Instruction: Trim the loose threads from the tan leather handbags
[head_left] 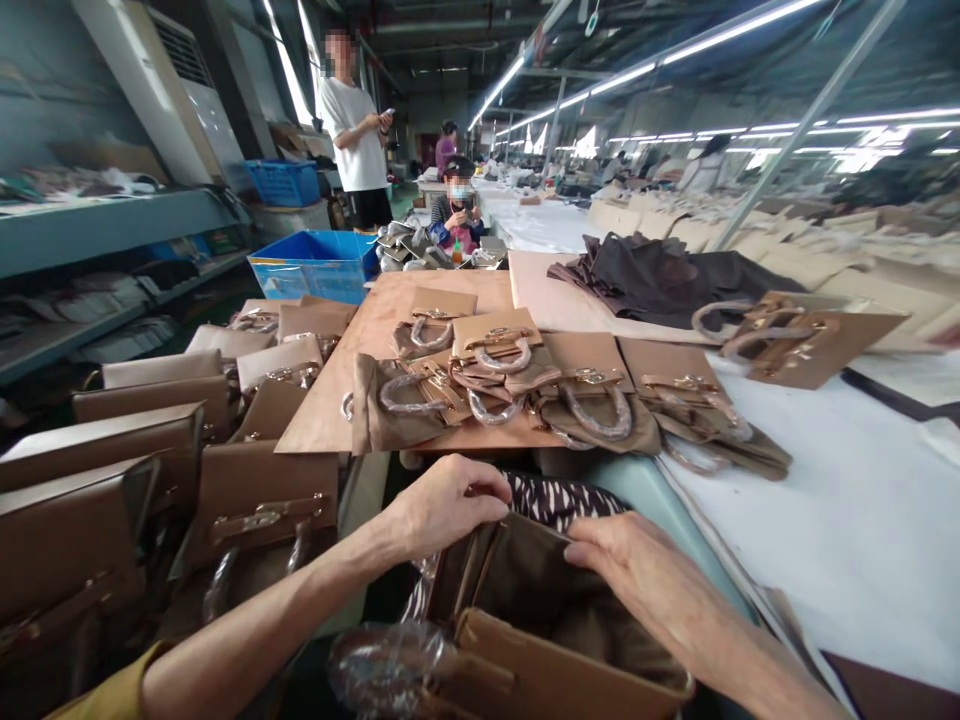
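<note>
A brown handbag point(555, 665) stands open-topped low in front of me, its dark brown lining showing. The fingers of my left hand point(454, 505) pinch the far upper edge of the bag. At the right end of that same edge, my right hand point(630, 555) grips the rim between thumb and fingers. Clear plastic wrap point(386, 665) covers the handle at the bag's near left. Patterned black-and-white cloth point(555, 500) shows just behind the bag.
Several brown handbags point(499, 340) with wrapped handles lie on the brown board point(322, 410). More bags point(262, 470) stand in rows at left. A blue crate point(311, 265), dark material point(645, 275) and a white tabletop point(847, 510) are around. Two people point(360, 140) point(454, 215) are beyond.
</note>
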